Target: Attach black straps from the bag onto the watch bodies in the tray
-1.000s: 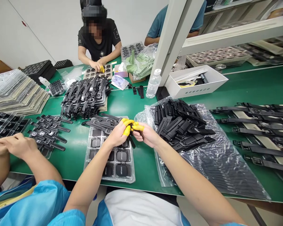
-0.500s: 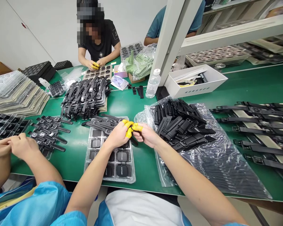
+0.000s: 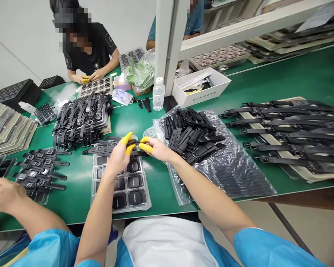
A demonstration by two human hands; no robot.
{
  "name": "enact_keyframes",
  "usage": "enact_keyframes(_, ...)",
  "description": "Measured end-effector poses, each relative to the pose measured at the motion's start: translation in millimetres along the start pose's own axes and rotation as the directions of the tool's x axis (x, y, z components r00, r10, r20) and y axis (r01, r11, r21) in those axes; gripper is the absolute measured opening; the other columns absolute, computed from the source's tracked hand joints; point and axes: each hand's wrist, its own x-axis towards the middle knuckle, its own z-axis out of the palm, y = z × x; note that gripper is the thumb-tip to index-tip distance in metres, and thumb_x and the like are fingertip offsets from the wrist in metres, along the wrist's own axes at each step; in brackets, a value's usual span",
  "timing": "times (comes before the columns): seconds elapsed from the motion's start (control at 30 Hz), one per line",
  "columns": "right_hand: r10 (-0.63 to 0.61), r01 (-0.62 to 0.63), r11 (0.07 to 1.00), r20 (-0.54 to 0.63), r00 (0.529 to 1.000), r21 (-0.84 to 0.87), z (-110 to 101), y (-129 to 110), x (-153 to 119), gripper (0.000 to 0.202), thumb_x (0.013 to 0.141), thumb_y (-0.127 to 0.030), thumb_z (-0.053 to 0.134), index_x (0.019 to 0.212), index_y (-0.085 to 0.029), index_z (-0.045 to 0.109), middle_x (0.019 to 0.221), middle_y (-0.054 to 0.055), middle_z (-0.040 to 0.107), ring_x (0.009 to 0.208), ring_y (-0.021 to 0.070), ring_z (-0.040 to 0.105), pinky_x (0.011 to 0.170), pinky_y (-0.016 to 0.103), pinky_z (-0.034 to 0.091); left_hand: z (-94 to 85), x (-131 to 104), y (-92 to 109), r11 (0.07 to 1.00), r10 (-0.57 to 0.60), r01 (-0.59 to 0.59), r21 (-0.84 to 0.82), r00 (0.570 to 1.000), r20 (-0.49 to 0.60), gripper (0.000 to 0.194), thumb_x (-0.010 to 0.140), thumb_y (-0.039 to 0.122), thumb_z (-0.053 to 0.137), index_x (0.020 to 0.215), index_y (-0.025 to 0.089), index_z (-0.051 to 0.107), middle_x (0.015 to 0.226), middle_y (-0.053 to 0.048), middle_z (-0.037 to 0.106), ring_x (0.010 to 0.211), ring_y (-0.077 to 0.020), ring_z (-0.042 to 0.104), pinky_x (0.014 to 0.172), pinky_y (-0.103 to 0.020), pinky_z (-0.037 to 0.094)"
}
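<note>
My left hand (image 3: 122, 154) and my right hand (image 3: 157, 148), both with yellow finger covers, are closed on a black watch strap (image 3: 141, 153) held between them. Whether a watch body is joined to it is hidden by my left fingers. Below them lies a clear plastic tray (image 3: 148, 204) with square black watch bodies (image 3: 135, 197) in its compartments. Several strapped watches (image 3: 99, 150) lie across the tray's far end. To the right of my right hand, a heap of loose black straps (image 3: 189, 137) rests on a plastic bag (image 3: 239, 178).
A co-worker's hand (image 3: 6, 193) is at left beside a tray of strapped watches (image 3: 43, 170). Beyond stands a pile of watches (image 3: 80, 116). A water bottle (image 3: 158, 94), a white box (image 3: 201, 89) and a post (image 3: 167, 48) stand ahead. More strapped watches (image 3: 289, 133) lie right.
My hands have moved slightly apart, and the black strap between them now shows. The camera view has turned to the right, so the table's things appear further left.
</note>
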Motion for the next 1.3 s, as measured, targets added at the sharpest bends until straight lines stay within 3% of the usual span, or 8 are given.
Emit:
enact_keyframes(0.13,-0.079,0.083,0.975,0.028,0.996,-0.206,-4,2,-1,0.033,0.091,-0.052,0.067,0.095,-0.020,0.068,0.079,0.000,0.064,0.071,0.0159,0.053,0.067,0.030,0.043,-48.9,-5,4,0.955,-0.126,0.112,0.274,0.991,0.035,0.040,0.097,0.035,0.059,0.134,0.023,0.066,0.117,-0.011,0.078,0.108,-0.0295,0.073,0.101,-0.044,0.058)
enact_keyframes(0.33,-0.167,0.125,0.814,-0.022,0.986,-0.568,-16,0,-2,0.034,0.097,-0.050,0.062,0.111,-0.021,0.072,0.097,0.010,0.071,0.095,0.0277,0.062,0.086,0.042,0.050,-105.6,-28,-7,0.827,-0.133,0.033,0.561,0.981,0.138,0.030,0.092,0.032,0.052,0.105,0.024,0.078,0.108,-0.013,0.078,0.102,-0.0343,0.072,0.093,-0.047,0.059)
enact_keyframes(0.57,-0.152,-0.323,0.338,-0.390,0.908,-0.884,-68,27,-11,0.049,0.086,-0.034,0.066,0.129,-0.009,0.066,0.143,0.027,0.055,0.145,0.0483,0.033,0.118,0.069,0.024,-157.1,-39,-45,0.818,-0.477,0.314,0.482,0.839,0.263,0.026,0.081,0.041,0.057,0.086,0.025,0.076,0.104,-0.009,0.081,0.099,-0.0316,0.073,0.093,-0.041,0.057)
enact_keyframes(0.67,-0.147,-0.347,0.308,-0.405,0.903,-0.886,-74,36,-12,0.044,0.084,-0.027,0.062,0.124,-0.009,0.068,0.140,0.024,0.056,0.138,0.0436,0.041,0.116,0.064,0.028,-156.0,-38,-60,0.801,-0.568,0.422,0.424,0.760,0.317,0.026,0.079,0.045,0.059,0.084,0.024,0.072,0.096,-0.008,0.080,0.092,-0.0283,0.072,0.086,-0.036,0.057)
enact_keyframes(0.77,-0.154,-0.375,0.321,-0.439,0.885,-0.870,-72,37,-10,0.042,0.084,-0.024,0.060,0.122,-0.010,0.069,0.136,0.023,0.058,0.128,0.0395,0.047,0.112,0.059,0.034,-148.3,-38,-72,0.785,-0.593,0.456,0.418,0.749,0.297,0.023,0.081,0.044,0.060,0.086,0.022,0.065,0.087,-0.005,0.076,0.082,-0.0228,0.067,0.077,-0.032,0.054)
enact_keyframes(1.1,-0.181,-0.399,0.374,-0.488,0.854,-0.837,-71,34,-4,0.031,0.096,-0.028,0.050,0.109,-0.012,0.074,0.126,0.022,0.066,0.116,0.0369,0.056,0.104,0.054,0.040,-136.3,-45,-86,0.748,-0.482,0.361,0.557,0.873,0.081,0.008,0.090,0.029,0.061,0.087,0.022,0.062,0.098,-0.008,0.072,0.103,-0.0274,0.063,0.100,-0.042,0.047)
enact_keyframes(1.2,-0.234,-0.408,0.432,-0.536,0.811,-0.805,-73,30,-2,0.033,0.101,-0.028,0.042,0.105,-0.012,0.072,0.115,0.022,0.069,0.113,0.0366,0.057,0.098,0.051,0.042,-126.4,-51,-72,0.714,-0.403,0.346,0.609,0.914,-0.048,0.008,0.092,0.028,0.061,0.090,0.021,0.062,0.102,-0.011,0.070,0.107,-0.0298,0.060,0.102,-0.047,0.047)
enact_keyframes(1.3,-0.345,-0.358,0.581,-0.619,0.705,-0.731,-76,25,1,0.034,0.104,-0.034,0.039,0.098,-0.016,0.067,0.107,0.021,0.069,0.106,0.0339,0.060,0.094,0.049,0.045,-100.8,-57,-37,0.799,-0.294,0.230,0.556,0.955,0.027,0.015,0.100,0.031,0.056,0.099,0.020,0.067,0.107,-0.010,0.070,0.108,-0.0283,0.061,0.099,-0.044,0.050)
